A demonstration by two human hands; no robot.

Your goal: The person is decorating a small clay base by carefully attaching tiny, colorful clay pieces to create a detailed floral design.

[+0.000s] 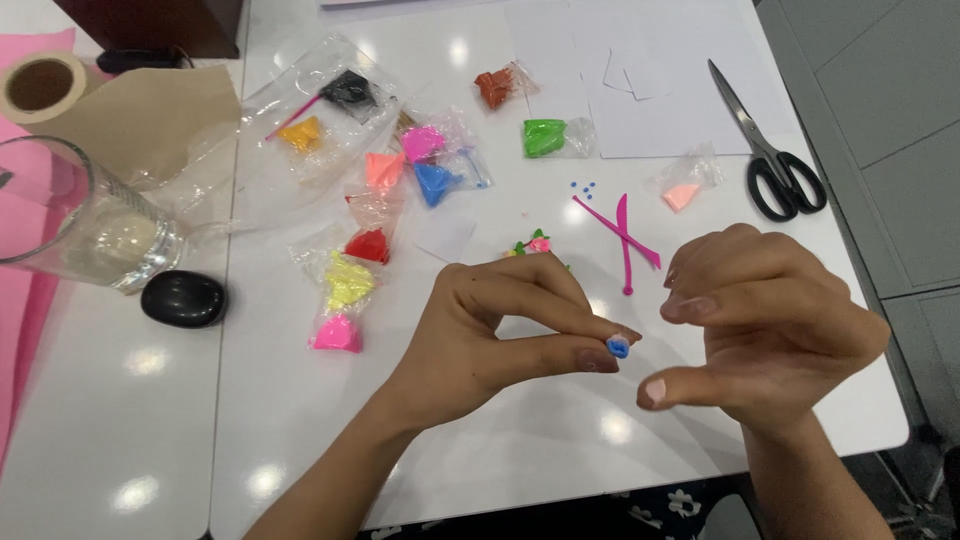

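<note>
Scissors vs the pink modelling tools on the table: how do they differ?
The scissors are metal-bladed with black handles; the pink modelling tools are slim and all pink. The scissors lie shut as one piece near the table's right edge; the tools are two separate sticks crossed over each other, nearer the middle. The scissors look bigger. Both lie flat on the white table, untouched by either hand.

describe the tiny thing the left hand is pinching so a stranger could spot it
On the white table, look at the left hand near the front edge. Pinched at its fingertips is a tiny blue clay piece, far smaller than the bagged clay lumps behind and the only one out of a bag.
</note>
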